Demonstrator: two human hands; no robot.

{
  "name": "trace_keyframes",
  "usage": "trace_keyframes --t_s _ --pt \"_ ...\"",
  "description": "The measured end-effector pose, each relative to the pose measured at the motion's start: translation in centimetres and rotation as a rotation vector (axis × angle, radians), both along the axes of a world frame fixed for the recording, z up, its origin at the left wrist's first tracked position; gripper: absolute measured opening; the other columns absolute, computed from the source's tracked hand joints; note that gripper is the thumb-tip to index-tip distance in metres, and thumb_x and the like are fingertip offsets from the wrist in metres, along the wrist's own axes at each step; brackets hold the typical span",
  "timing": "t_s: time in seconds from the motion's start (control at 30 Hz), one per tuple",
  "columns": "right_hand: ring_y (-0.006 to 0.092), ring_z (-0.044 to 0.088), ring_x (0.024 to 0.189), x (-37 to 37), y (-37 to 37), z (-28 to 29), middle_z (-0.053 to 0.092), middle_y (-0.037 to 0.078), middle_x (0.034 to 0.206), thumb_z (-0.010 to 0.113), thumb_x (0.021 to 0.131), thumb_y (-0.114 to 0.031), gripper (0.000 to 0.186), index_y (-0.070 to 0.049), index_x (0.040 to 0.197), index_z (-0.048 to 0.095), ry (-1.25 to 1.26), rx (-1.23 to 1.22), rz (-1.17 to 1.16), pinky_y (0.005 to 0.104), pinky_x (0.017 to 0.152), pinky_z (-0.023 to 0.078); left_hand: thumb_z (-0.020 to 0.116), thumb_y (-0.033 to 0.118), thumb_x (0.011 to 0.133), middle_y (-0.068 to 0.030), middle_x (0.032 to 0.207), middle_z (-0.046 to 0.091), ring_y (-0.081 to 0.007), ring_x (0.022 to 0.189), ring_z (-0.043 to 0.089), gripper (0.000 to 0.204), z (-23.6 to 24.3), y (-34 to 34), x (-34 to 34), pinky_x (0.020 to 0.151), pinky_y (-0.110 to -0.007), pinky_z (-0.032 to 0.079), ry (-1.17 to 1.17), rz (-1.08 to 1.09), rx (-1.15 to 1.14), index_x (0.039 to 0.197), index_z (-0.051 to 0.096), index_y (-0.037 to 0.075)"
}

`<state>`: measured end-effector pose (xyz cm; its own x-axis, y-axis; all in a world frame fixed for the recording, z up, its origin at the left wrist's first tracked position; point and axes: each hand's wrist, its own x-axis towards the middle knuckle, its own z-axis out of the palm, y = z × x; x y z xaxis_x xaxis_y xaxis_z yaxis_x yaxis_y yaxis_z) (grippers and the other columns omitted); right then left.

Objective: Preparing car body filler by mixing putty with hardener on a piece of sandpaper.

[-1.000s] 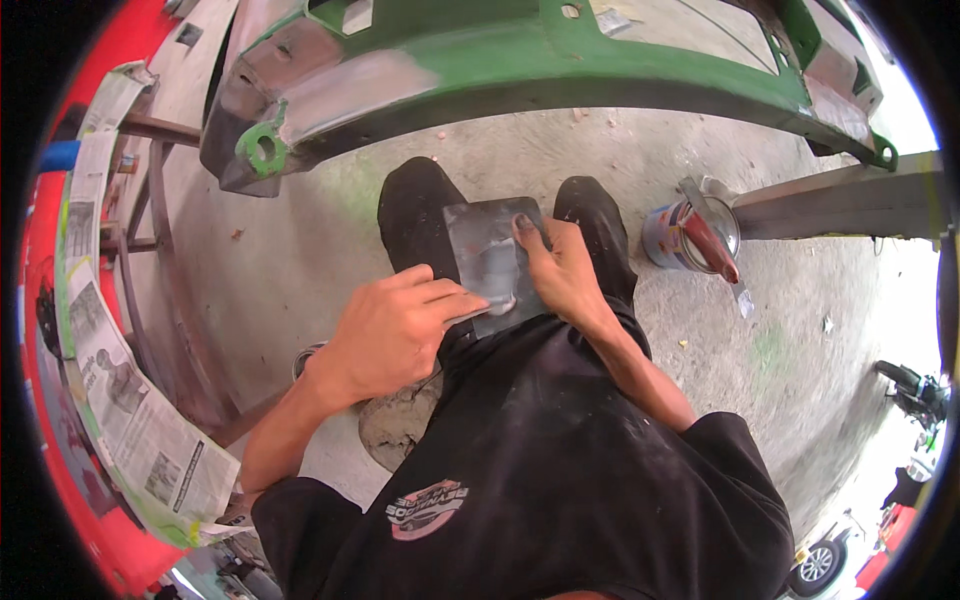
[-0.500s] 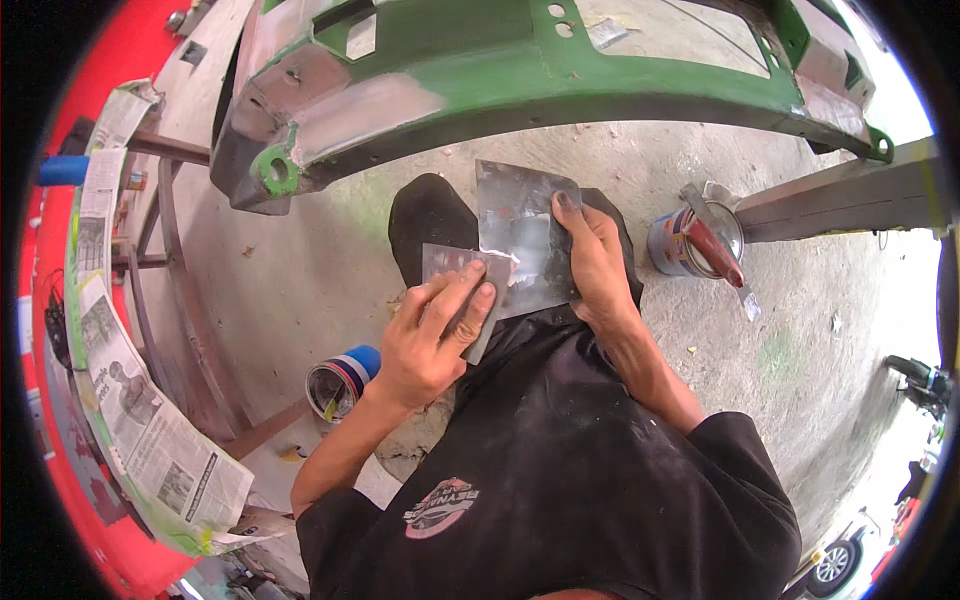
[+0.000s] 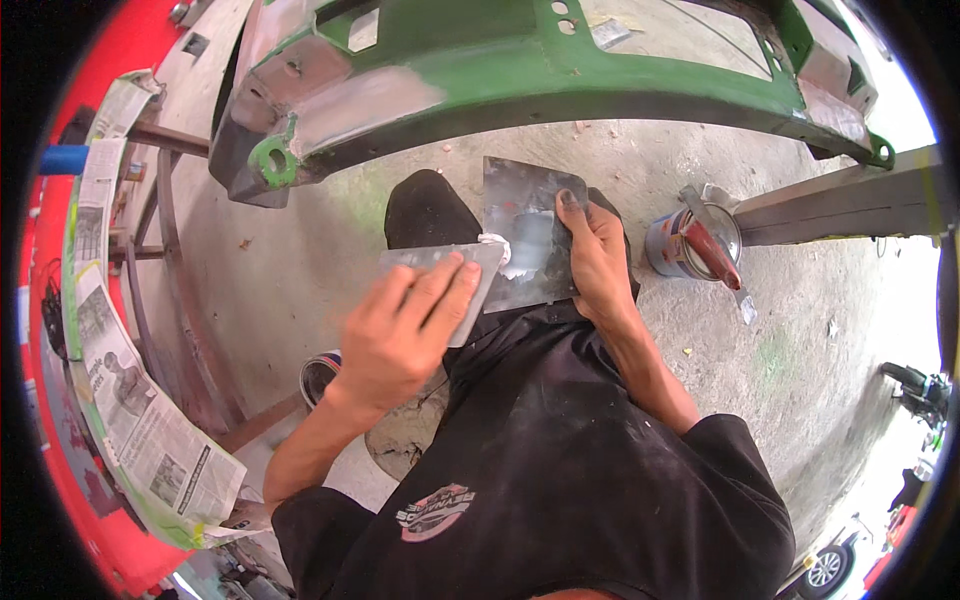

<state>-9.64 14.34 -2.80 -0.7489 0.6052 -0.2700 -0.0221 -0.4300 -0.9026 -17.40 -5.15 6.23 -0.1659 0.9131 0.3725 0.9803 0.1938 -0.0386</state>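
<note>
- Left hand (image 3: 400, 318): blurred slightly, fingers laid nearly straight along the face of a flat grey spreader (image 3: 484, 272), gripping it; the thumb is hidden.
- Right hand (image 3: 597, 245): closed on the right side of a thin, dark grey plate (image 3: 515, 185), thumb on top, the other fingers mostly out of sight beneath.
- The plate is tilted above the person's lap; the spreader's far corner meets its left edge.
- White paste (image 3: 497, 241) sits as a thick, soft-looking bead where spreader and plate meet.
- How far along: some paste appears gathered on the spreader's edge, while a thin, milky smear (image 3: 527, 246) with ragged borders remains on the plate, so the scraping-together looks partly done.
- Beneath: black, dust-marked clothing (image 3: 590, 430) and, beside the left forearm, a rough, stone-like lump (image 3: 395, 440).
- Either side: an open round can (image 3: 318, 378) near the left forearm, partly hidden by it; at right, a larger cylindrical can (image 3: 668, 248) with a red-handled tool (image 3: 712, 252) across its top.
- Ahead: a long, curved green frame (image 3: 560, 90) with cut-outs and a smooth, pinkish-grey patch (image 3: 375, 103); no white paste is discernible there.
- Farther out: gritty concrete floor (image 3: 310, 245), and newspaper (image 3: 130, 385) taped along a glossy red surface (image 3: 115, 530).
</note>
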Motion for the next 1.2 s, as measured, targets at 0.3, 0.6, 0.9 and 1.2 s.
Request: trace_keyframes --t_s 0.3,0.6,0.9,1.2 --pt "0.0062 0.034 0.066 0.1 0.6 -1.6 0.042 -0.003 0.066 0.053 0.102 -0.029 0.043 0.001 0.072 0.049 -0.033 0.259 -0.016 0.0296 0.054 0.030 0.063 0.001 0.069 -0.0061 0.103 0.066 -0.0215 0.080 0.056 0.043 0.0 1.9 0.4 0.065 -0.031 0.051 -0.111 -0.040 -0.131 0.113 0.066 0.002" --pt "0.0090 0.039 0.067 0.2 1.5 0.2 0.046 0.003 0.064 0.052 0.101 -0.029 0.044 0.007 0.076 0.052 -0.145 0.407 0.055 0.0328 0.057 0.036 0.061 -0.004 0.069 -0.0043 0.096 0.065 -0.0255 0.082 0.058 0.043 0.4 3.4 -2.2 0.066 -0.036 0.052 -0.396 0.025 -0.151 0.110 0.067 0.004" --pt "0.0106 0.039 0.065 -0.3 1.2 -3.2 0.044 0.004 0.061 0.053 0.099 -0.030 0.044 0.008 0.076 0.052 -0.223 0.436 0.033 0.0359 0.056 0.035 0.061 -0.004 0.084 -0.0158 0.092 0.070 -0.0294 0.077 0.066 0.023 -1.8 2.5 -1.9 0.072 -0.033 0.052 -0.884 0.059 -0.189 0.105 0.069 -0.002" --pt "0.0079 0.040 0.064 -1.0 1.8 -2.2 0.052 0.002 0.067 0.055 0.099 -0.029 0.041 0.005 0.078 0.057 -0.123 0.120 -0.024 0.0316 0.054 0.035 0.062 0.000 0.073 -0.0152 0.115 0.065 -0.0276 0.086 0.062 0.045 -0.7 2.6 -0.7 0.076 -0.036 0.052 -0.594 -0.003 0.096 0.118 0.067 0.002"
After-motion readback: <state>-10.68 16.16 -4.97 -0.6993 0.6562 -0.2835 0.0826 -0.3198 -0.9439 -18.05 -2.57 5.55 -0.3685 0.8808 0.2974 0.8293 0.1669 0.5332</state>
